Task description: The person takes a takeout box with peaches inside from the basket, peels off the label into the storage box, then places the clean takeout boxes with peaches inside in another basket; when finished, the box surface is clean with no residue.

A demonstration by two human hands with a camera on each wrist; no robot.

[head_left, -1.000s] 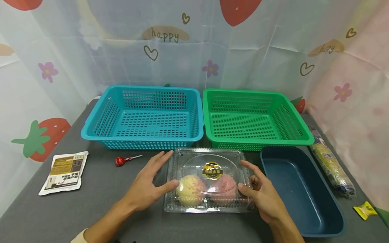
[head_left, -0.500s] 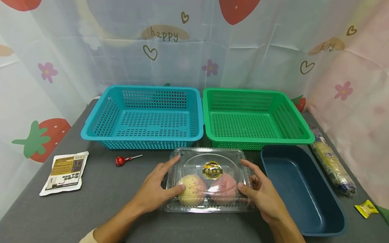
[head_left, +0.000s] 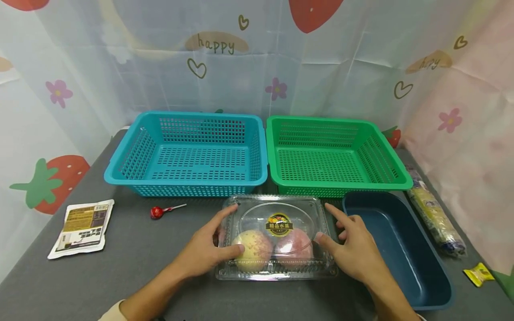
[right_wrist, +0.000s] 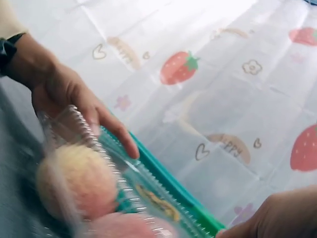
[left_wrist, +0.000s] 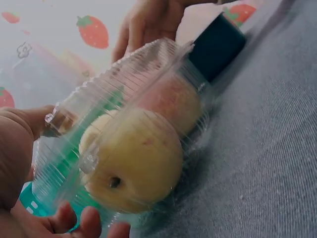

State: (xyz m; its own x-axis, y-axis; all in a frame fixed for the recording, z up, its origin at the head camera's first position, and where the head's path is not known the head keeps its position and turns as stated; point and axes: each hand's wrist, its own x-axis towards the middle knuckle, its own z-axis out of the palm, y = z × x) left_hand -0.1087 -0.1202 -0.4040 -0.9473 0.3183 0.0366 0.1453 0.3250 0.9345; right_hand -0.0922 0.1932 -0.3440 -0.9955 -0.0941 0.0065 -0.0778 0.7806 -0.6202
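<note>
A clear plastic fruit box [head_left: 277, 205] with a black-and-gold label lies on the table, its lid down. Inside are a yellowish peach [head_left: 252, 250] and a pink peach [head_left: 295, 249]. My left hand [head_left: 206, 249] is at the box's left side, thumb over the lid and index finger along the far left corner. In the left wrist view, the thumb touches the plastic while other fingertips [left_wrist: 89, 220] show near the side. My right hand [head_left: 353, 245] is at the right side, thumb over the lid's edge, index finger stretched out by the far corner.
Behind stand a blue basket [head_left: 186, 183] and a green basket [head_left: 341, 185]. To the right are a dark blue tub [head_left: 401, 249], a long wrapped packet [head_left: 435, 211] and a yellow-wrapped sweet [head_left: 478, 274]. A lollipop [head_left: 157, 212] and a white-brown pouch [head_left: 82, 228] lie left.
My left hand has moved right, from beside the box onto its left side. My right hand has shifted slightly outward, its index finger now spread away from the box's edge. The box stays put.
</note>
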